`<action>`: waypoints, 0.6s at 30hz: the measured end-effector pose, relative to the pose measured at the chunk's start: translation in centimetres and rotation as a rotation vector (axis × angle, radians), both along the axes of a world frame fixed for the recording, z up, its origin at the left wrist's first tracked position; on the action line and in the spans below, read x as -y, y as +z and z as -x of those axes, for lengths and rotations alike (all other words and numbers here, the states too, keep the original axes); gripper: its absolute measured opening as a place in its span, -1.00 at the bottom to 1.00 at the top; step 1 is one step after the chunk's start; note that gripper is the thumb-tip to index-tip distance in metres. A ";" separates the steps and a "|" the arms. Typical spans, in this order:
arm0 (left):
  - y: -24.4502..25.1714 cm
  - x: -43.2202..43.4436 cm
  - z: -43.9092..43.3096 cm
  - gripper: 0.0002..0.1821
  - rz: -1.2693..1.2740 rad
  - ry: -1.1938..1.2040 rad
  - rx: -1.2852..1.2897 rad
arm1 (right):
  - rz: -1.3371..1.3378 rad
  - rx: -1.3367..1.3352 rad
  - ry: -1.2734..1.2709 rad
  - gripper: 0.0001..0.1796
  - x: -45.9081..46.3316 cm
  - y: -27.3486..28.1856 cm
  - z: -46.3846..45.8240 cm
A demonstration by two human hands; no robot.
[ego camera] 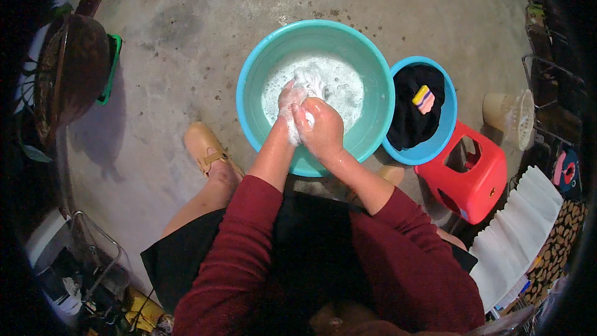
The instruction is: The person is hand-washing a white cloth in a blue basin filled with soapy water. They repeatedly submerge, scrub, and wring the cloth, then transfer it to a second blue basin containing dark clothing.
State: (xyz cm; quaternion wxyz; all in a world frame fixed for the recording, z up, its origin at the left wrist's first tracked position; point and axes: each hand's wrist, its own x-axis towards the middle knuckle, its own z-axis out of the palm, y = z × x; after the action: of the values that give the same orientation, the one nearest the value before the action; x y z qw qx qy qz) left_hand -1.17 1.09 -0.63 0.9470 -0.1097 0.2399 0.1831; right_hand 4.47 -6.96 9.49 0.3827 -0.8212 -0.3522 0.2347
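Note:
A large turquoise plastic basin (315,28) with foamy, soapy water (347,93) stands on the floor before me. Over it my left hand (291,98) and my right hand (322,123) press together, both closed on a wet white cloth (310,79) covered in suds. Foam also coats my left wrist. Touching the basin's right side is a smaller blue basin (450,116) that holds black cloth (413,123). On that cloth lies a small yellow, purple and pink striped piece, perhaps soap (423,100).
A red plastic stool (485,186) lies at the right, by the blue basin. Beyond it are a cream perforated basket (508,114) and a pleated white sheet (517,233). A large brown pot (84,67) is at far left, above a metal-framed item (100,256).

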 end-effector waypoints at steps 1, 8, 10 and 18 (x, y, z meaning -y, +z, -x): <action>0.1 -0.2 0.6 -0.57 -0.020 -0.067 0.053 | 0.006 -0.046 -0.017 -0.68 0.3 -0.7 -0.5; 4.7 1.9 -3.4 -0.40 -0.705 -0.227 -0.458 | 0.001 -0.770 -0.102 -0.28 0.8 -9.8 -11.9; 5.8 1.3 -3.0 -0.32 -0.787 -0.274 -0.474 | -0.059 -0.837 -0.048 -0.38 -1.1 -3.8 -11.7; 6.6 -1.3 -1.4 -0.25 -0.443 -0.256 -0.543 | -0.090 -0.162 0.072 -0.63 -4.1 0.4 -12.4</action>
State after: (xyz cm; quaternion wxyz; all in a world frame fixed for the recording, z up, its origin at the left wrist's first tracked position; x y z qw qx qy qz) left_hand 0.26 2.40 6.02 0.8648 0.1813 0.4489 0.1331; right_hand 16.84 -2.87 9.85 0.4379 -0.7683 -0.3595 0.2979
